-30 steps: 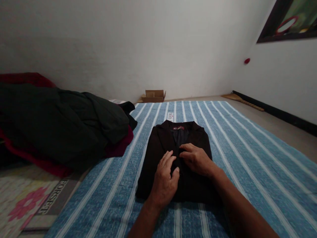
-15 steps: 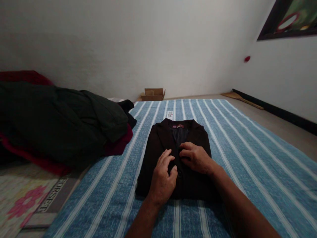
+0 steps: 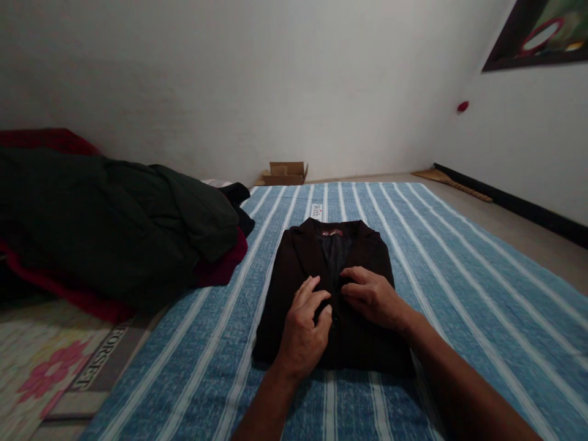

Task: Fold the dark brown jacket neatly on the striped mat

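Observation:
A dark brown jacket (image 3: 285,300), folded into a neat rectangle, lies with its collar away from me and its label and dark lining showing at the neck. My left hand (image 3: 304,331) rests on the left part of its front, fingers apart and slightly bent. On the other side of the front opening, my right hand (image 3: 373,298) touches the cloth with loosely curved fingers, holding nothing that I can see. Beneath the jacket spreads a blue and white striped sheet (image 3: 206,361).
A heap of clothes (image 3: 114,220), dark green, red and black, fills the left side. Flower-print bedding (image 3: 59,361) shows below it. An open cardboard box (image 3: 285,174) stands by the far wall. At the right are a woven mat (image 3: 452,185) and a window (image 3: 546,33).
My right hand has shifted slightly to the right over the jacket. The left hand has barely moved, and the view has turned a touch.

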The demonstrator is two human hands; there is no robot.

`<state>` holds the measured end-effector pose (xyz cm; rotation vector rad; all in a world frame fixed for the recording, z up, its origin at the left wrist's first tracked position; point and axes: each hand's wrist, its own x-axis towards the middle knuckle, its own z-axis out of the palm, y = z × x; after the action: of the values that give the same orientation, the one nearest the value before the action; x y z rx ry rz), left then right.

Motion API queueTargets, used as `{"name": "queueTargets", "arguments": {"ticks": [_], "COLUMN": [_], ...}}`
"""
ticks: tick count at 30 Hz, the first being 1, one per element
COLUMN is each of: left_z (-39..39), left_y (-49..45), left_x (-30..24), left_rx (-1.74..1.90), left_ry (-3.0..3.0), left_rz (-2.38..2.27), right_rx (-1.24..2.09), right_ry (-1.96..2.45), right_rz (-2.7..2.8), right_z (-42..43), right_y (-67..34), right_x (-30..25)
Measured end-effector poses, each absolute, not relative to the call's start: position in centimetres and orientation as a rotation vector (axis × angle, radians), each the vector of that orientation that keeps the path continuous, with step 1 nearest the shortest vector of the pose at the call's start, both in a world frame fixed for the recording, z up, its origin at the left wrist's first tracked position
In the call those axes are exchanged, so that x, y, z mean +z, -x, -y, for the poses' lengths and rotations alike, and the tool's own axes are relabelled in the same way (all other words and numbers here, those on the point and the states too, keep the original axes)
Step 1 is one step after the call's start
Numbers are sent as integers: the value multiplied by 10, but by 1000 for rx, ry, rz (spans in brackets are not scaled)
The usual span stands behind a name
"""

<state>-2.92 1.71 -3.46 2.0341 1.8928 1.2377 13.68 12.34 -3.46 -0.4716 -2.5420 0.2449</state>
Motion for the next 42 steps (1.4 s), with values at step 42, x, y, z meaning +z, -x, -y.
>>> {"name": "queueTargets", "arguments": {"ticks": [42], "left_z": [-21], "left_y": [30], "left_x": [-40], "left_rx": [1115], "left_ry": [-2172], "left_rz": [-1947], "right_rx": [-17], "right_ry": [577], "right_rz": [2768], "right_z": [-109], "right_y": [-133], "right_x": [-21]}}
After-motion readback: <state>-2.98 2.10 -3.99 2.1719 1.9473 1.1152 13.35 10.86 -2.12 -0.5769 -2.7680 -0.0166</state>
